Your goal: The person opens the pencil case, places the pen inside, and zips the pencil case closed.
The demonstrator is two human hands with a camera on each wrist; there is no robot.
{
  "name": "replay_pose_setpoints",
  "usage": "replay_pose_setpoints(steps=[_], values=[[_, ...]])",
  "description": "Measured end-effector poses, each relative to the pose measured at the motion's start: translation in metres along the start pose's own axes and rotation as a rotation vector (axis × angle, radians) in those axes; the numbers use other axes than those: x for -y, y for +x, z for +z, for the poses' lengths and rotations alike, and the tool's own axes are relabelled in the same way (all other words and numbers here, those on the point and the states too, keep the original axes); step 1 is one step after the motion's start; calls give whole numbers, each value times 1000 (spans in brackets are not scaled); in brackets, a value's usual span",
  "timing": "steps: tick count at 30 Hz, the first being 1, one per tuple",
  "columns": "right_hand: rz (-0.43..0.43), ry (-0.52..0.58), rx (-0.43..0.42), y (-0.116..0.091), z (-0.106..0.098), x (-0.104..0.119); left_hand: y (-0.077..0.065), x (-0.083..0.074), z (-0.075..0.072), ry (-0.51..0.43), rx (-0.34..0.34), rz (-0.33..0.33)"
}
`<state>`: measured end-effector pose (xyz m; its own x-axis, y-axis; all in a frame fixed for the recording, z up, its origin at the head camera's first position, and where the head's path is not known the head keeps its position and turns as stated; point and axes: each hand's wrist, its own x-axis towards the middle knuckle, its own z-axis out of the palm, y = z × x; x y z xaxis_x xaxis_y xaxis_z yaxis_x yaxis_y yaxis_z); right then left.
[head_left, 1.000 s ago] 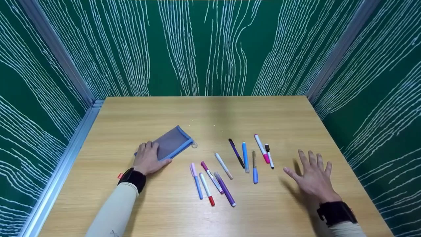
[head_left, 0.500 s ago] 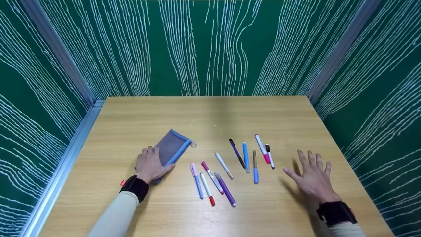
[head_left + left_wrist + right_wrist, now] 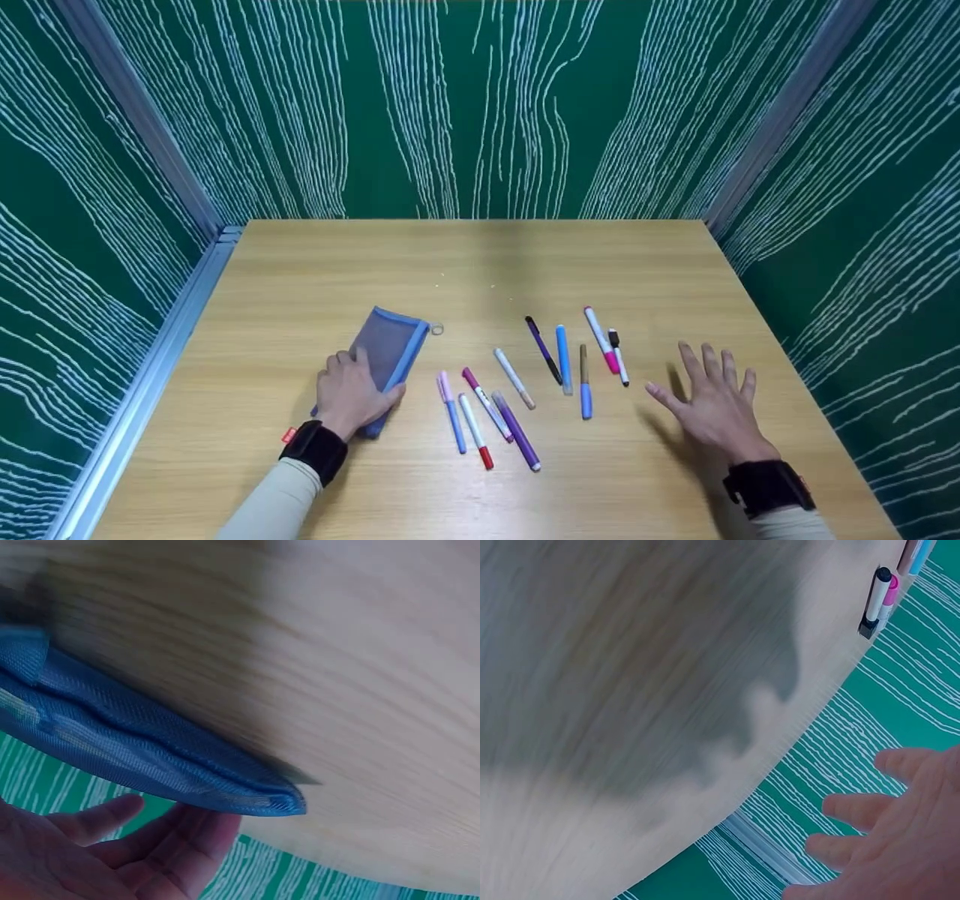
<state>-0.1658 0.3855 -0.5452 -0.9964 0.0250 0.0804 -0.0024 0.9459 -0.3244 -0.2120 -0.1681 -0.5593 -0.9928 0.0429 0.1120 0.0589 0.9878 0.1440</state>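
Note:
My left hand grips a blue mesh zip pouch from above, its fingers toward the left edge and its thumb across the right edge. Part of the pouch is hidden under the palm. In the left wrist view the pouch shows its long edge, with fingers against its far side. My right hand is held over the table at the right with spread fingers, and nothing is in it. Nearest to it lies a white marker with a black cap, beside a white marker with a pink cap.
Several pens and markers lie scattered mid-table, among them a purple marker, a red-capped marker and a light blue marker. Tiny pale specks lie farther back on the wooden table. Green panels with white lines stand behind and at both sides.
My left hand has turned the pouch counterclockwise and drawn it slightly toward me, so its far end now points more straight away. My right hand and the pens have stayed put.

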Motion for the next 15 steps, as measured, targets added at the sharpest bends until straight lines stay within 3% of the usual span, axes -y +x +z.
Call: replay_pose_setpoints(steps=[15], values=[[0,5,12,-1,-1,1,-20,-22,-9,31,87,-14]])
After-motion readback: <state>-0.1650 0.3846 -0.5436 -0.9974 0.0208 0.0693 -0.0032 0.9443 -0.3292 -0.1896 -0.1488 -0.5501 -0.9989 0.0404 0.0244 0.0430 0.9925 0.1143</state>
